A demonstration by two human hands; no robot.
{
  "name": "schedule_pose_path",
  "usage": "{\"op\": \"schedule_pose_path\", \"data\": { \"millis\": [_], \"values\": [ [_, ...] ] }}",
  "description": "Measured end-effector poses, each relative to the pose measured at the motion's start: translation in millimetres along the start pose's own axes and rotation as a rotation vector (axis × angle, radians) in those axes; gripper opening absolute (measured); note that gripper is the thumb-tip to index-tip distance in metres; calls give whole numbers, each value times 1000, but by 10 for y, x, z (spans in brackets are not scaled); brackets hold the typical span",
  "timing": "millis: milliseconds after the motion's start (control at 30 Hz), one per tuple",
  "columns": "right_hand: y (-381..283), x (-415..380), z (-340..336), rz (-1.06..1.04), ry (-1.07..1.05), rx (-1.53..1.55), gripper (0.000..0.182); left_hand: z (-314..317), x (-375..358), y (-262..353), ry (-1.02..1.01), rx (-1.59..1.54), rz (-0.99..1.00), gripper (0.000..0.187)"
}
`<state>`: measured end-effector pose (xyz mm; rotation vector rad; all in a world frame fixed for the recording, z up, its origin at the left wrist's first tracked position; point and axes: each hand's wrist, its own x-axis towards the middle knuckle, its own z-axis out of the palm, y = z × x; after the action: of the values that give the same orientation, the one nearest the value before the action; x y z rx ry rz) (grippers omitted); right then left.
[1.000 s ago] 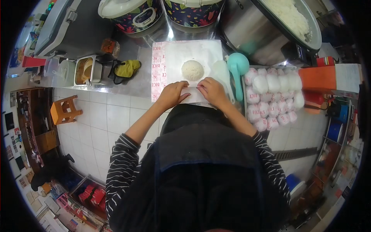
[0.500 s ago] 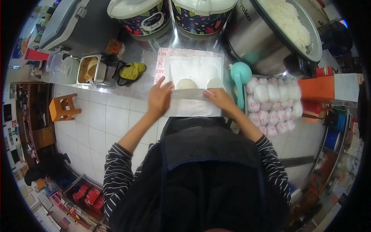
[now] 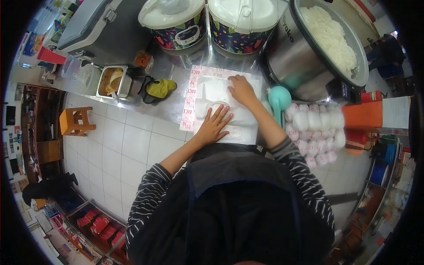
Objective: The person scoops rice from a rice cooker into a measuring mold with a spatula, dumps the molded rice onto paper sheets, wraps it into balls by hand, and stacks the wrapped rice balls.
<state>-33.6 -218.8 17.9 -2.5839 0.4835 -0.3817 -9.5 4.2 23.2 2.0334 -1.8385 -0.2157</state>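
My left hand lies with fingers spread on a folded-over sheet of white wrapping paper. A low bulge shows in the paper by its fingertips, and the rice mound beneath is hidden. My right hand reaches farther up the sheets, fingers apart and touching the white paper near its far right part. Under the white sheets is paper with red print. A turquoise rice scoop lies just right of the paper.
Several wrapped white bundles are stacked at the right. Behind them stands a large steel rice cooker full of rice. Two patterned pots stand at the back. A steel food pan and a yellow-black pouch are at left.
The near part of the paper has been folded over the rice, covering it. My left hand has come down flat on the fold; my right hand has moved to the far part of the paper.
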Motion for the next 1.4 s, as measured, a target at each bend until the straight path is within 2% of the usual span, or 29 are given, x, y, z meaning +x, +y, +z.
{"op": "schedule_pose_path", "data": {
  "millis": [67,100,167,300,367,400,467,533,567,633,667,700,767,800,867,1033,1100,1167,1233,1267,1400],
  "values": [
    [92,167,185,-86,44,-102,26,32,-23,-56,31,-18,21,71],
    [90,247,153,-94,47,-101,26,32,-37,-70,82,-5,-29,69],
    [105,338,91,87,-200,-24,32,55,-59,-115,130,8,-86,67],
    [120,437,-20,32,-324,-79,26,46,-54,-178,173,50,-78,55],
    [117,457,-100,14,-472,172,17,82,-33,-297,210,98,-59,52],
    [25,407,-172,12,-477,174,17,124,-23,-382,222,7,-62,48],
    [-256,128,-341,-181,-375,186,14,143,-11,-398,234,-87,-70,45],
    [-469,-206,-364,-387,-327,16,11,45,74,-286,580,-52,-183,49],
    [-536,-348,-349,-384,-326,16,11,-45,119,-269,578,-54,-180,49],
    [-589,-569,-275,-483,-279,-47,15,-299,247,-213,619,223,-35,60],
    [-541,-623,-174,-478,-263,-44,18,-528,325,-137,471,308,20,67],
    [-487,-640,-90,-476,-267,-42,18,-512,378,-230,468,305,18,67],
    [-417,-632,21,-621,-84,61,20,-507,491,-504,28,-27,254,67],
    [-428,-664,-2,-619,-81,60,20,-601,524,-563,-188,-29,185,66],
    [-453,-718,-90,-529,-180,15,23,-747,544,-689,-175,-18,229,60],
    [-370,-777,13,-516,-82,53,23,-778,325,-1124,-77,14,266,43],
    [-345,-758,51,-514,-35,78,22,-813,207,-1140,-99,-91,15,30],
    [-320,-766,54,-532,19,177,19,-776,184,-1078,-40,-194,-54,34],
    [-301,-779,62,-520,36,202,18,-673,248,-945,158,-579,-158,40],
    [-296,-788,67,-508,49,226,16,-552,235,-1016,61,-761,-145,51],
    [-305,-781,52,-497,39,247,14,-625,234,-1095,-64,-907,-291,40]
  ]
}}
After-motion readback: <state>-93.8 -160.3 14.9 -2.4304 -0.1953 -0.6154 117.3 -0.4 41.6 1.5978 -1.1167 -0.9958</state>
